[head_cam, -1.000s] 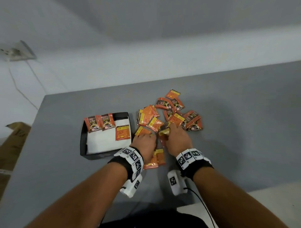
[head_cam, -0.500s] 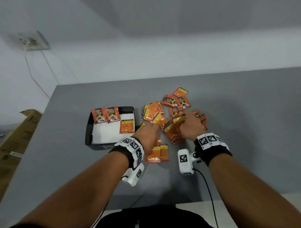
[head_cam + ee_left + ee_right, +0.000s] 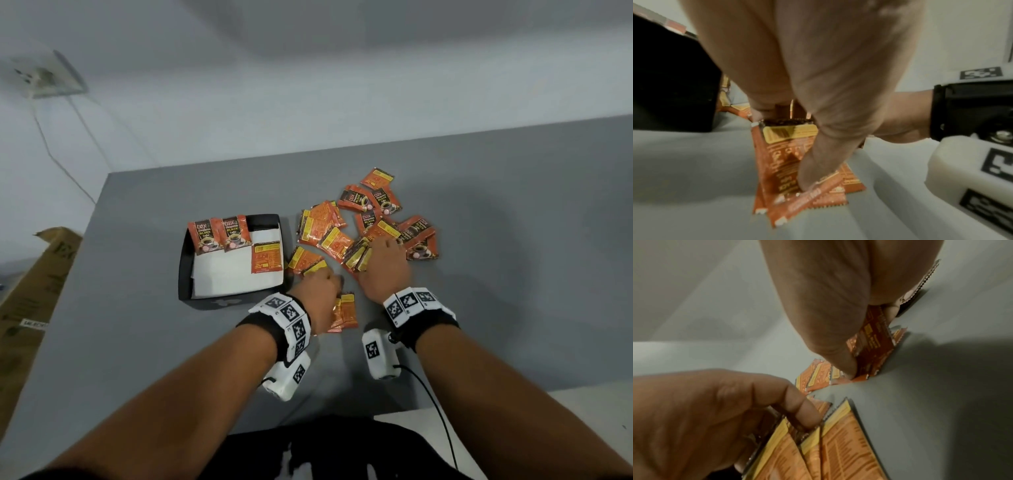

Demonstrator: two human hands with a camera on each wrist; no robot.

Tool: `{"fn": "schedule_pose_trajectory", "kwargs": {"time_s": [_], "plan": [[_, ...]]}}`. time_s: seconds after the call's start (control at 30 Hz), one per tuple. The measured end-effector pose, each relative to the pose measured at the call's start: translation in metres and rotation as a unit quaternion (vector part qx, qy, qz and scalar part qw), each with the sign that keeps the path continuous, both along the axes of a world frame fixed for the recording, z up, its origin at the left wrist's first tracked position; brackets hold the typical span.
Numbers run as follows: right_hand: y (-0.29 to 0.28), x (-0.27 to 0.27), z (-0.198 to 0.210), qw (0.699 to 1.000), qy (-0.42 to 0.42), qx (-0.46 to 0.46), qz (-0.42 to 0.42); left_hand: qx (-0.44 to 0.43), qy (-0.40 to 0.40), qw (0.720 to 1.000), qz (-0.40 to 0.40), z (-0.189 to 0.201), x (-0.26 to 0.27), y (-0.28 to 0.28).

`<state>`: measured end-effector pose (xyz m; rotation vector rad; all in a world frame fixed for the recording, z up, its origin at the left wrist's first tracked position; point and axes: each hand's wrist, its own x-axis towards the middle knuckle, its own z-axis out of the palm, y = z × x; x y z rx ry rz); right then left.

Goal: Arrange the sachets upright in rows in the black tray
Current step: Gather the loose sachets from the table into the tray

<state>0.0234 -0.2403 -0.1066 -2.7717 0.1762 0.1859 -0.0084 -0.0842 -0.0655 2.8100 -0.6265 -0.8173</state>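
The black tray sits left of centre on the grey table, lined with white paper. Two orange sachets lean upright at its back left and a third sachet stands against its right wall. Loose sachets lie scattered to the tray's right. My left hand grips a small stack of sachets between its thumb and fingers, the stack's lower edge on the table. My right hand reaches into the pile and pinches sachets there.
A cardboard box stands off the table's left edge. A wall socket with a cable is on the wall at the far left. The table's front edge runs just below my wrists.
My right hand swung out to the right with a bunch of sachets and now sits on the pile. My left hand kept its stack and drew slightly nearer.
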Motion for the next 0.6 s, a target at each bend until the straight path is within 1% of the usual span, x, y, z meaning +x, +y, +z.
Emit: {"fn": "schedule_pose_trajectory", "kwargs": {"time_s": [0.1,0.17,0.2,0.27,0.33,0.4,0.53,0.6], "plan": [[0.006,-0.003,0.001,1.0,-0.015,-0.013,0.0,0.042,-0.018,0.999,-0.028,0.002,-0.002,-0.001],[0.006,-0.004,0.005,1.0,-0.014,-0.001,0.005,0.035,-0.031,0.999,-0.022,0.002,-0.003,-0.002],[0.003,-0.003,0.008,1.0,-0.008,0.02,0.006,0.02,-0.035,0.999,-0.012,0.001,-0.003,-0.001],[-0.007,0.0,0.02,0.995,0.012,0.094,-0.023,-0.014,-0.028,0.999,0.01,0.001,-0.001,0.001],[-0.017,-0.001,0.031,0.983,0.033,0.175,-0.049,-0.032,-0.024,0.999,0.019,0.003,0.003,0.005],[-0.023,-0.007,0.035,0.974,0.053,0.216,-0.042,-0.043,-0.018,0.999,0.021,0.006,0.008,0.006],[-0.017,-0.022,0.022,0.966,0.111,0.233,-0.005,-0.037,-0.01,0.999,0.037,0.014,0.027,0.008],[-0.007,-0.029,0.014,0.965,0.134,0.223,0.014,-0.022,-0.012,0.999,0.029,0.022,0.036,0.007]]}}
